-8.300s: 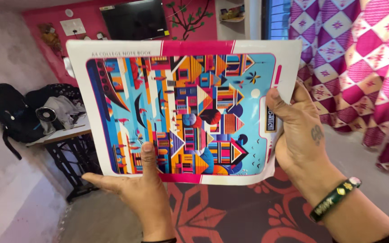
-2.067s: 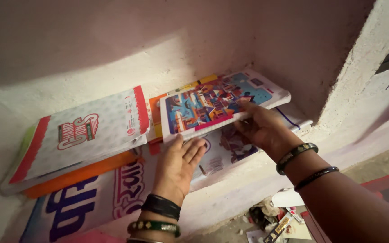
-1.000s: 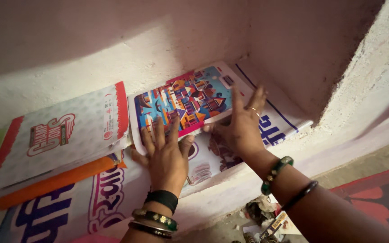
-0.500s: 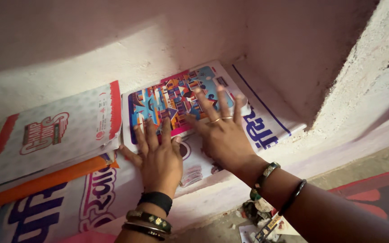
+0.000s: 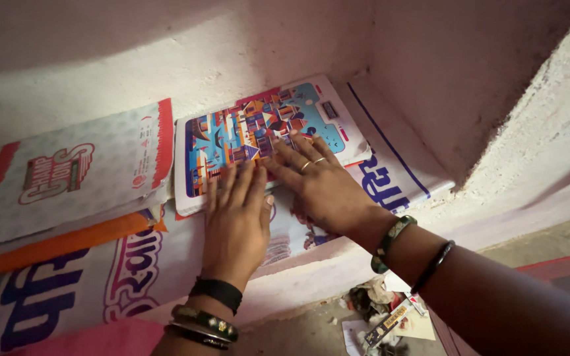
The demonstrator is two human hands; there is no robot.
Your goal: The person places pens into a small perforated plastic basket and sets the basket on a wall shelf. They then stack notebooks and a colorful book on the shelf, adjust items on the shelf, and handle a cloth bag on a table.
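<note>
The notebook lies flat on the shelf, with left hand and right hand spread open, pressing it down

Both hands bare, no sleeves visible. Left hand: three bands stacked at the wrist, a plain black fabric band nearest the hand, then a dark bangle with small gold studs, then a thin dark bangle furthest up the arm. Right hand: two thin gold rings on adjacent fingers; at the wrist a green-and-dark patterned bangle, a slim black bangle just behind it, up the forearm
</note>
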